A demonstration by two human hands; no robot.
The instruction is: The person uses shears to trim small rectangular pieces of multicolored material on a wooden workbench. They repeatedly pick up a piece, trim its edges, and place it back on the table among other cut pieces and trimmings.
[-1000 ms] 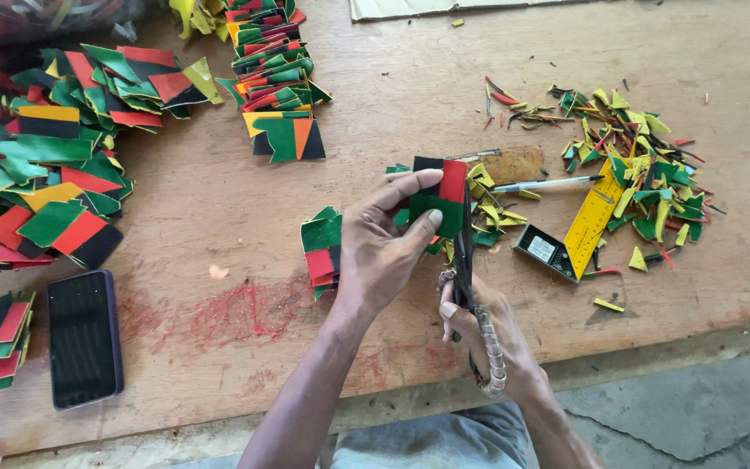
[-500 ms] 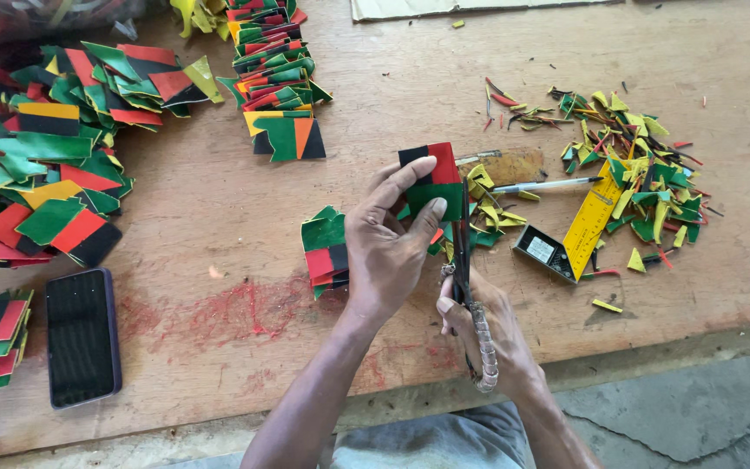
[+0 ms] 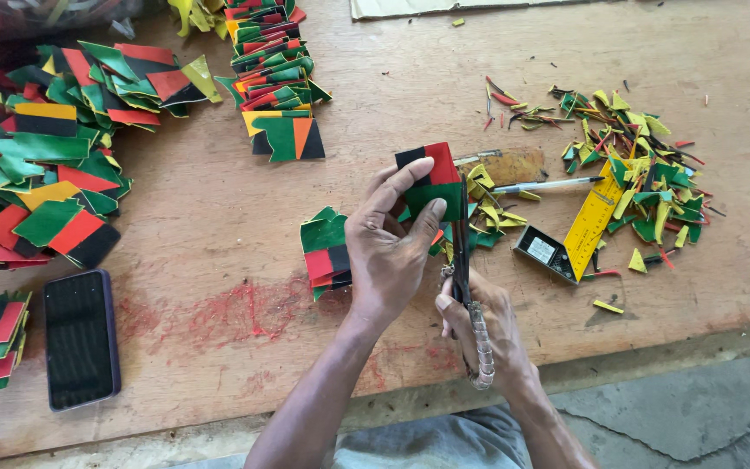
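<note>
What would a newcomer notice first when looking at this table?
At the centre, the left hand holds up a black, red and green patch while the right hand works scissors along its right edge. Heaps of similar patches cover the table's left side, and a scatter of offcuts with a yellow ruler lies on the right. A dark phone rests near the front left edge.

Hands (image 3: 392, 252) with scissors (image 3: 462, 252), tricolour piece (image 3: 431, 178)

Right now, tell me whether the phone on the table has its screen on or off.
Off, as far as it shows: the phone lies flat, face up on the wooden table, and its screen is uniformly dark, with only faint reflections.
</note>
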